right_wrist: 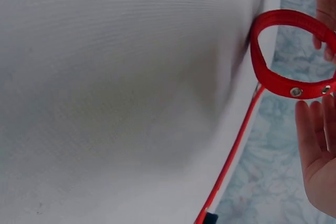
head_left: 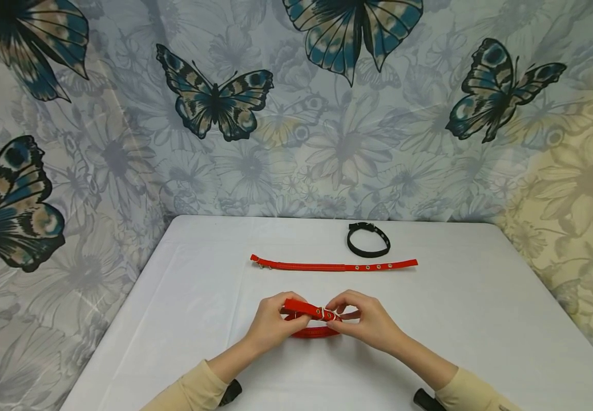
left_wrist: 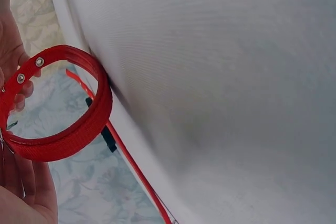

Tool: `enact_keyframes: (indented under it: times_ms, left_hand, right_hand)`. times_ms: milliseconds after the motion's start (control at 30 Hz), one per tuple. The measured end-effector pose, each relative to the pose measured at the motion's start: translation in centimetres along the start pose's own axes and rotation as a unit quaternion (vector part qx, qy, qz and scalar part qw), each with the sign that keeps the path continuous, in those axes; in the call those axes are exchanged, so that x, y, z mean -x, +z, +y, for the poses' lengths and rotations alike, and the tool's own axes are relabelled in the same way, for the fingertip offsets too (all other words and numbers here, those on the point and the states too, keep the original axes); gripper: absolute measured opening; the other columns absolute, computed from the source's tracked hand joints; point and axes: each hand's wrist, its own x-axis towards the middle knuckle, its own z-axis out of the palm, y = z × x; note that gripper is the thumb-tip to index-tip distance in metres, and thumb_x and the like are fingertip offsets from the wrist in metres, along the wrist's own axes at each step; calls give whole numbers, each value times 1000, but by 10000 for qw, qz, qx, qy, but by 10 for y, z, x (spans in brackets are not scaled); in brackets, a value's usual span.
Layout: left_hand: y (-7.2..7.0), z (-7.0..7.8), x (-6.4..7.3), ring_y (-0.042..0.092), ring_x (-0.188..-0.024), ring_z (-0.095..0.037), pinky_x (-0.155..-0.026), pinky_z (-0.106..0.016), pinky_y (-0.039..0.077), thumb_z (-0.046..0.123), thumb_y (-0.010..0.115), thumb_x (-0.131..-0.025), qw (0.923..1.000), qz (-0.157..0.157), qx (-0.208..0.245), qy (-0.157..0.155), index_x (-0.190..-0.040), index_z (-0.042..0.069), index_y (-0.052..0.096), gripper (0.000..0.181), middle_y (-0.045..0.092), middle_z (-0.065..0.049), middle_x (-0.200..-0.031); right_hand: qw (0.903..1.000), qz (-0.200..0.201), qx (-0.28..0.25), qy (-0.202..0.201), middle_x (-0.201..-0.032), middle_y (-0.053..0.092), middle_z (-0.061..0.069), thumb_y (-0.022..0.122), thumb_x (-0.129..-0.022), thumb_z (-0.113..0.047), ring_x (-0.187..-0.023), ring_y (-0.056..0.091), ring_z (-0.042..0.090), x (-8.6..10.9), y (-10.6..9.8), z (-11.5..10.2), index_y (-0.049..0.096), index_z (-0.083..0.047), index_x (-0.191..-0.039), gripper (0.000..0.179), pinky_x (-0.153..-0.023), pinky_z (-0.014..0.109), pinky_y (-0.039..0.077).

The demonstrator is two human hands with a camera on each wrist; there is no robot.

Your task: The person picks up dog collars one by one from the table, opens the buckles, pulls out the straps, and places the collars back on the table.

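Both hands hold a red buckle collar [head_left: 317,332] bent into a loop over the near middle of the white table. My left hand [head_left: 270,321] pinches the strap's end section between thumb and fingers. At the metal buckle, my right hand [head_left: 370,321] pinches the collar, with the strap passing through the buckle frame. Metal eyelets show along the looped collar [left_wrist: 103,103] in the left wrist view. From the right wrist, the same collar [right_wrist: 258,51] appears as a rounded loop close to the tabletop.
A second red collar [head_left: 327,266] lies stretched out beyond the hands, its eyelets toward the right. Behind it sits a black collar [head_left: 368,254] fastened in a ring. The white table [head_left: 198,274] ends at a butterfly-patterned backdrop [head_left: 347,142].
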Motion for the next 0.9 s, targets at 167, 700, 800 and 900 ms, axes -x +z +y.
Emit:
enact_keyframes:
  times_ms: [167, 700, 800, 900]
  left_hand:
    - [-7, 21, 0, 61, -71, -9, -68, -39, 58, -5, 73, -79, 10000, -17, -6, -17, -86, 4, 69, 12, 70, -8, -80]
    - [-12, 32, 3, 60, -71, -8, -68, -41, 57, -3, 73, -81, 9999, -21, 68, -83, -86, 5, 69, 10, 70, -5, -78]
    - [-14, 32, 3, 60, -71, -8, -69, -40, 58, -2, 73, -82, 9999, -45, 87, -95, -87, 5, 70, 9, 71, -5, -79]
    - [-15, 33, 3, 61, -72, -8, -70, -39, 58, -2, 74, -82, 9998, -76, 135, -142, -88, 4, 70, 10, 71, -5, -80]
  right_hand:
    - [10000, 0, -23, 71, -94, 67, 6, 79, -79, -1, -84, 60, 32, 1, 1, 3, 68, -7, -96, 20, -71, 43, 59]
    - [10000, 32, -32, 38, -90, 66, 6, 79, -79, 0, -83, 62, 30, 2, 3, 6, 68, -7, -94, 19, -70, 44, 58]
    - [10000, 24, -13, 86, -90, 66, 5, 78, -79, 0, -82, 62, 30, 2, 3, 5, 68, -7, -94, 19, -70, 41, 59]
    - [9999, 23, 23, 140, -90, 66, 5, 78, -80, 0, -82, 62, 29, 2, 3, 5, 68, -7, -94, 19, -70, 36, 59]
